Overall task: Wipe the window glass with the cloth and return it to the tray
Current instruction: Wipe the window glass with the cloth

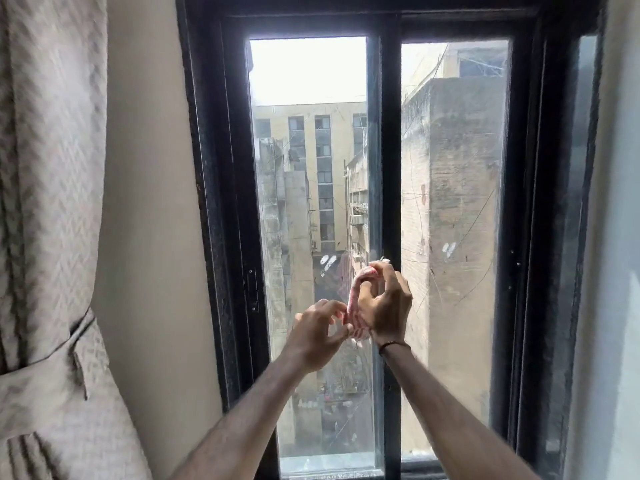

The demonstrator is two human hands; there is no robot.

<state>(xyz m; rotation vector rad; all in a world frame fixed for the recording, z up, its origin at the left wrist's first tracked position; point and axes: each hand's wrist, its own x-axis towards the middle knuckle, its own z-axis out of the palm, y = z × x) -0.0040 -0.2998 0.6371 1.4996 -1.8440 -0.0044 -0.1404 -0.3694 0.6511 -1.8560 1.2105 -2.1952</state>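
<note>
A tall window with a black frame (384,188) fills the middle of the view; its two panes of glass (304,202) are dusty and smeared. Both my hands are raised in front of the lower part of the centre bar. My right hand (384,303) pinches a small pink and white cloth (353,299), bunched between its fingers. My left hand (317,336) is just below and to the left, its fingertips touching the cloth's lower end. No tray is in view.
A beige patterned curtain (52,202) hangs tied back at the left, against a cream wall (149,202). Another pale wall (616,271) edges the right side. Buildings show beyond the glass.
</note>
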